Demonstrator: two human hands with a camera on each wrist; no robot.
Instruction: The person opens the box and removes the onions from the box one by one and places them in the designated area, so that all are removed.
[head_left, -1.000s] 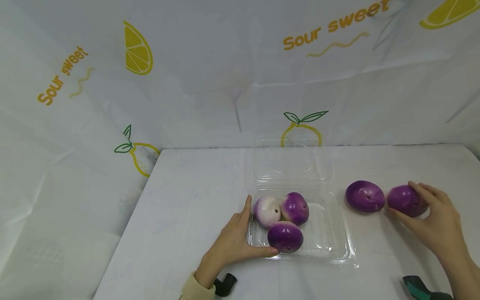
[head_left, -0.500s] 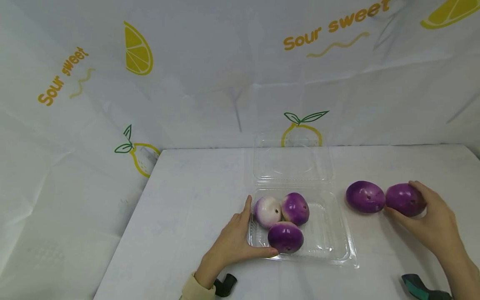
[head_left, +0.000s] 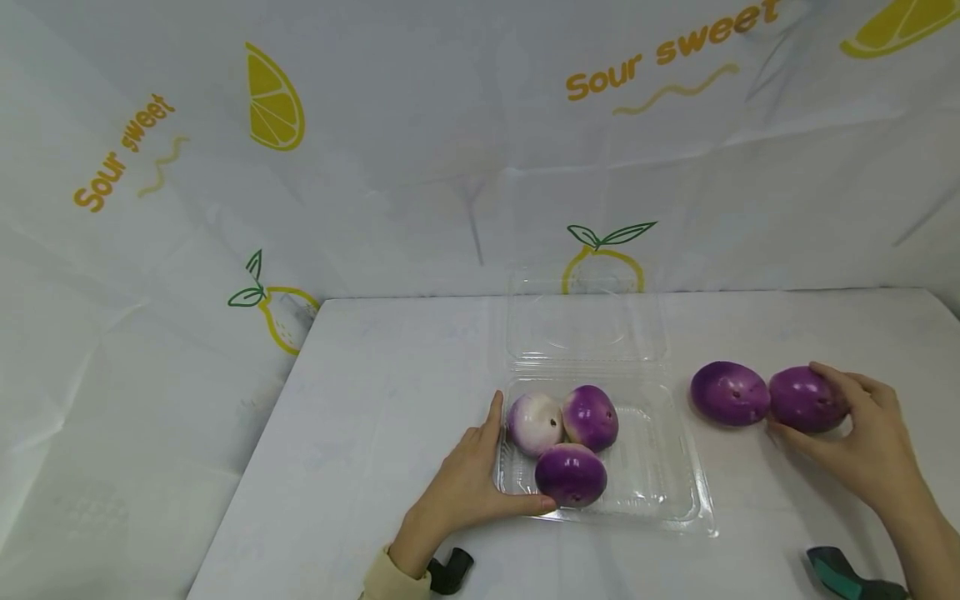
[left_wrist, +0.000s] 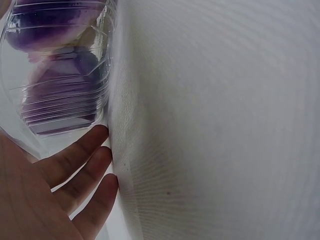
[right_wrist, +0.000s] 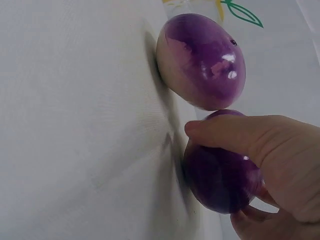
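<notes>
My right hand holds a glossy purple turnip-like vegetable between thumb and fingers, on the table at the right. Just left of it, touching or nearly so, lies a similar vegetable, also in the right wrist view. An open clear plastic clamshell box sits mid-table with its lid laid back. Three such vegetables fill its left part: a mostly white one, a purple one and a darker one in front. My left hand rests against the box's left front corner, fingers extended, thumb along the front rim.
The white table meets a white printed sheet behind. A black curved object lies by the left wrist. A black-and-green object lies near the right forearm at the front edge.
My right hand has shifted slightly left and turned the purple vegetable a little, bringing it closer against its neighbour. The left hand and the box have stayed put.
</notes>
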